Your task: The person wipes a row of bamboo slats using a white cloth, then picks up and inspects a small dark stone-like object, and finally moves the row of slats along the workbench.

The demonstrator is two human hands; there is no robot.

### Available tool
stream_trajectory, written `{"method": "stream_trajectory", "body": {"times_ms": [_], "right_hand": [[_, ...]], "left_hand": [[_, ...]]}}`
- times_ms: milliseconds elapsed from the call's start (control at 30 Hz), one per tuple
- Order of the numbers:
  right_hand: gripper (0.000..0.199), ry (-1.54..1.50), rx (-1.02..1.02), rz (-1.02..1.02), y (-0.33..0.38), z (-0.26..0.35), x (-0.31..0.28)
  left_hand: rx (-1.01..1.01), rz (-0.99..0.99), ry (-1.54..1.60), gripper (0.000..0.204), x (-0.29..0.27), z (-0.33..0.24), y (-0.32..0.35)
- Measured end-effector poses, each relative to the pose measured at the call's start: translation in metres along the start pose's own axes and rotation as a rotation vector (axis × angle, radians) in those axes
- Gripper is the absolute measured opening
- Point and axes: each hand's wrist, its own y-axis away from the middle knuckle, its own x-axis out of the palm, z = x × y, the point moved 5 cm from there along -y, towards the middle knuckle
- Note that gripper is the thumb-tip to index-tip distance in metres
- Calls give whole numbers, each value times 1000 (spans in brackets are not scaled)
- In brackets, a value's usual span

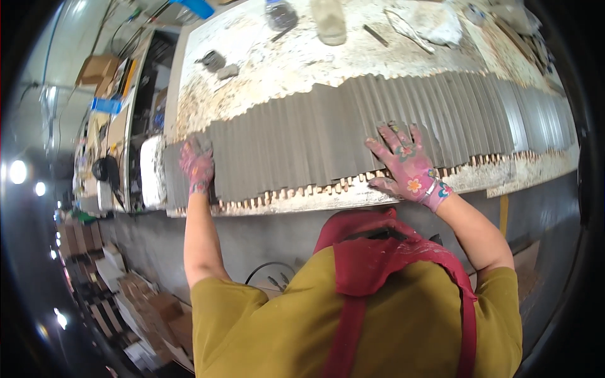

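A long row of thin dark grey strips (302,135), metallic in look, lies side by side across the table. Pale peg-like ends (302,191) stick out along the near edge of the row. My right hand (406,164), in a pink flowered glove, rests on the strips right of the middle with its fingers spread. At the left end, my left hand (197,162) in a matching glove is on the row with fingers bent and close together. What is under those fingers is hidden.
The stained white table (252,94) bears a bottle of cloudy yellowish liquid (329,22), a second clear bottle (280,14), a small dark cup (213,60), a grey block (228,72) and a white plastic bag (438,25). Cardboard boxes (161,309) are stacked at lower left.
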Motion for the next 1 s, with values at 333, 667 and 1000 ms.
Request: {"method": "stream_trajectory", "body": {"times_ms": [333, 667, 1000], "right_hand": [[78, 61, -28, -85, 1, 3, 4], [70, -326, 10, -270, -16, 33, -29], [68, -289, 468, -394, -37, 30, -3]], "left_hand": [[46, -19, 278, 76, -46, -114, 29], [174, 122, 401, 81, -38, -122, 25], [274, 574, 1620, 70, -15, -65, 8]]}}
